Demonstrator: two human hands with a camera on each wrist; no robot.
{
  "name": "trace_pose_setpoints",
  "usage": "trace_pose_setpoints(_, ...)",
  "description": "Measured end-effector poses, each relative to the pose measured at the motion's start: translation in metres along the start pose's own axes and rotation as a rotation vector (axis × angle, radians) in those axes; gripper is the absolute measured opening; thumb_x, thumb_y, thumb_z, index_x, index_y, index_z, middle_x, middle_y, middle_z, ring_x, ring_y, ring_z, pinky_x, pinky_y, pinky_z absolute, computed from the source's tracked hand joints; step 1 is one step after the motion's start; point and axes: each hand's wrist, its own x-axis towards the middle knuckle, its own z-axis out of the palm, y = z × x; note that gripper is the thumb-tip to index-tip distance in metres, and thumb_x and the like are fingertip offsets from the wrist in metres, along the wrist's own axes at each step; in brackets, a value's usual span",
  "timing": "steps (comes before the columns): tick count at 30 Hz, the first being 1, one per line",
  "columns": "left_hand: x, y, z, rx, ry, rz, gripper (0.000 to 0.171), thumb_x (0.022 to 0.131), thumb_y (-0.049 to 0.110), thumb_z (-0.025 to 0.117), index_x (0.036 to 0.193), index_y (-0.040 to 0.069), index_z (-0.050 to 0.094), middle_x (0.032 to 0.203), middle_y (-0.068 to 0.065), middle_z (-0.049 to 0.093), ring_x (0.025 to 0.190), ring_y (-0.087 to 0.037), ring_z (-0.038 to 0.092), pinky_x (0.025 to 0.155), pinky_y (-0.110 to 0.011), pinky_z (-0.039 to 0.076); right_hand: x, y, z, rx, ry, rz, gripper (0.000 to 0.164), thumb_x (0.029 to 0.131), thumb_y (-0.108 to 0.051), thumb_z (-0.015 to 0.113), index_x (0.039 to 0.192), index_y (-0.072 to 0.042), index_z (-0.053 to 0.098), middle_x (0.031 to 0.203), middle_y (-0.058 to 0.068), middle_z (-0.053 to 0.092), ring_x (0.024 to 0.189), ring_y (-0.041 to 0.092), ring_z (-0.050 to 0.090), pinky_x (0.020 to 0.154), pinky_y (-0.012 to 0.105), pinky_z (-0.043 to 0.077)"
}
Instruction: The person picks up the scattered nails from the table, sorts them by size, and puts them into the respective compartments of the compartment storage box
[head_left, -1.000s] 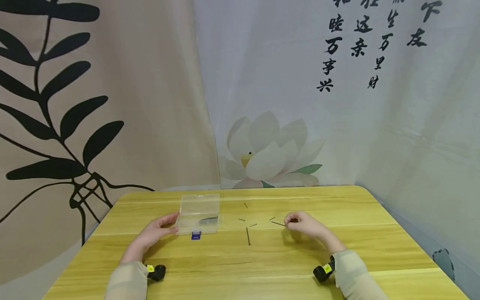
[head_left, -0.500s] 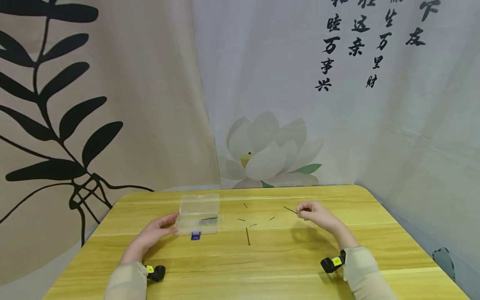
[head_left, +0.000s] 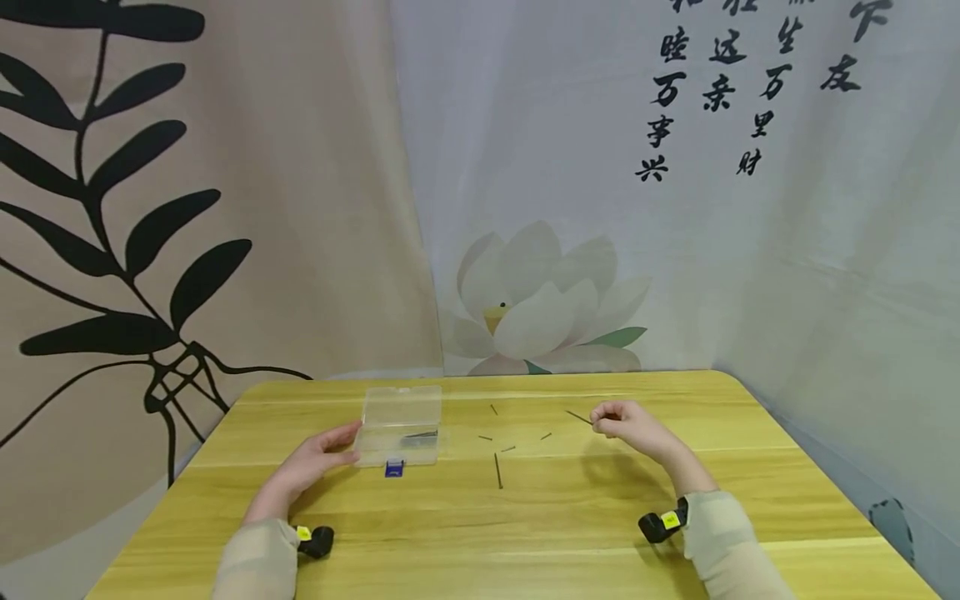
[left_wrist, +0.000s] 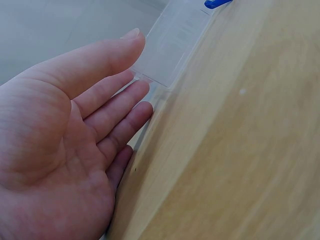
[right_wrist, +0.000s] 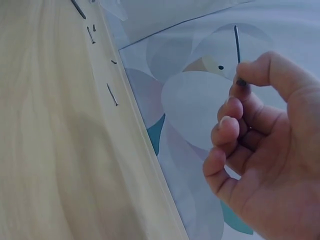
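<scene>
My right hand (head_left: pixel 630 429) is raised above the right part of the table, pinching a dark nail (right_wrist: pixel 237 42) near its head between thumb and index finger. The nail's shank points up and away from the fingertips in the right wrist view. At the left, a clear plastic box (head_left: pixel 402 406) lies with its lid tipped back and a blue latch (head_left: pixel 394 469) at the front. Some nails (head_left: pixel 422 434) lie inside it. Along the box's left side rests my left hand (head_left: pixel 322 457), fingers extended and thumb by the near corner; in the left wrist view its fingertips (left_wrist: pixel 142 90) are right at the box edge.
Several loose nails lie scattered between the box and my right hand: a long nail (head_left: pixel 498 471) nearest me and short ones such as a far nail (head_left: pixel 494 409) and a right-hand nail (head_left: pixel 546 436). A printed curtain (head_left: pixel 540 167) hangs behind the wooden table (head_left: pixel 465 550).
My right hand has lifted the nail off the tabletop and carried it up and a little to the right, then held nearly still. The left hand and box have stayed in place.
</scene>
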Motion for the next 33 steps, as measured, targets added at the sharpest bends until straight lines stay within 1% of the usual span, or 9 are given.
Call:
trace_pose_setpoints(3,-0.001,0.001,0.0,-0.006,0.005,0.0,0.067,0.092,0.027,0.068,0.149,0.006,0.038,0.15,-0.021,0.036,0.135,-0.041,0.033,0.108,-0.059,0.025,0.006,-0.004,0.003,-0.013,-0.007,-0.008,0.018,0.098,-0.015,0.057,0.101,0.003,0.059,0.094,0.012,0.059,0.085,0.032,0.052,0.076,0.043,0.048)
trace_pose_setpoints(6,-0.002,0.002,-0.001,-0.006,0.009,0.006,0.067,0.092,0.025,0.067,0.149,0.005,0.038,0.149,-0.022,0.037,0.135,-0.042,0.034,0.108,-0.06,0.025,0.016,-0.009,0.008,-0.016,-0.032,-0.02,0.017,0.097,-0.014,0.056,0.099,0.003,0.06,0.09,0.012,0.058,0.081,0.028,0.051,0.073,0.039,0.047)
trace_pose_setpoints(9,-0.001,0.004,-0.001,-0.002,0.019,0.01,0.066,0.093,0.023,0.067,0.148,0.005,0.038,0.148,-0.023,0.039,0.134,-0.042,0.034,0.108,-0.06,0.025,0.028,-0.015,0.016,-0.022,-0.074,-0.038,0.015,0.096,-0.011,0.056,0.096,0.003,0.06,0.084,0.009,0.055,0.074,0.021,0.047,0.068,0.036,0.044)
trace_pose_setpoints(13,0.001,0.005,-0.001,-0.001,0.021,0.017,0.065,0.092,0.023,0.068,0.148,0.004,0.039,0.147,-0.023,0.04,0.134,-0.041,0.034,0.109,-0.059,0.025,0.045,-0.023,0.028,-0.073,-0.122,-0.052,0.012,0.094,-0.012,0.055,0.093,-0.001,0.061,0.08,0.002,0.053,0.071,0.013,0.045,0.065,0.03,0.041)
trace_pose_setpoints(15,0.002,0.005,-0.001,0.002,0.017,0.018,0.066,0.092,0.024,0.068,0.148,0.004,0.039,0.147,-0.023,0.04,0.135,-0.041,0.034,0.109,-0.059,0.025,0.053,-0.026,0.035,-0.096,-0.142,-0.067,0.012,0.094,-0.011,0.055,0.092,-0.002,0.062,0.079,0.001,0.052,0.069,0.012,0.044,0.064,0.028,0.039)
trace_pose_setpoints(20,0.003,0.003,-0.001,-0.003,0.02,0.015,0.067,0.091,0.025,0.069,0.147,0.004,0.04,0.147,-0.023,0.039,0.136,-0.041,0.033,0.109,-0.058,0.025,0.073,-0.033,0.05,-0.117,-0.194,-0.106,0.013,0.094,-0.011,0.054,0.09,-0.002,0.062,0.076,0.0,0.051,0.066,0.013,0.042,0.063,0.03,0.037)
trace_pose_setpoints(27,0.002,0.0,-0.001,-0.009,0.033,0.01,0.067,0.091,0.026,0.069,0.147,0.004,0.041,0.146,-0.024,0.041,0.135,-0.042,0.034,0.109,-0.059,0.025,0.104,-0.047,0.073,-0.114,-0.237,-0.123,0.012,0.096,-0.014,0.056,0.091,-0.006,0.062,0.079,0.001,0.054,0.067,0.012,0.043,0.065,0.03,0.042)
trace_pose_setpoints(30,0.002,-0.001,0.0,-0.014,0.037,0.012,0.066,0.091,0.025,0.069,0.147,0.004,0.04,0.145,-0.024,0.041,0.134,-0.042,0.034,0.109,-0.059,0.024,0.115,-0.056,0.083,-0.099,-0.249,-0.145,0.013,0.096,-0.014,0.056,0.09,-0.005,0.062,0.078,0.002,0.053,0.066,0.012,0.042,0.064,0.029,0.041)
trace_pose_setpoints(33,0.001,-0.003,0.001,-0.025,0.04,0.006,0.066,0.09,0.024,0.07,0.147,0.004,0.041,0.145,-0.023,0.042,0.134,-0.041,0.035,0.11,-0.058,0.024,0.123,-0.061,0.091,-0.1,-0.255,-0.162,0.015,0.096,-0.012,0.056,0.088,-0.002,0.062,0.072,0.001,0.05,0.062,0.012,0.04,0.062,0.027,0.039)
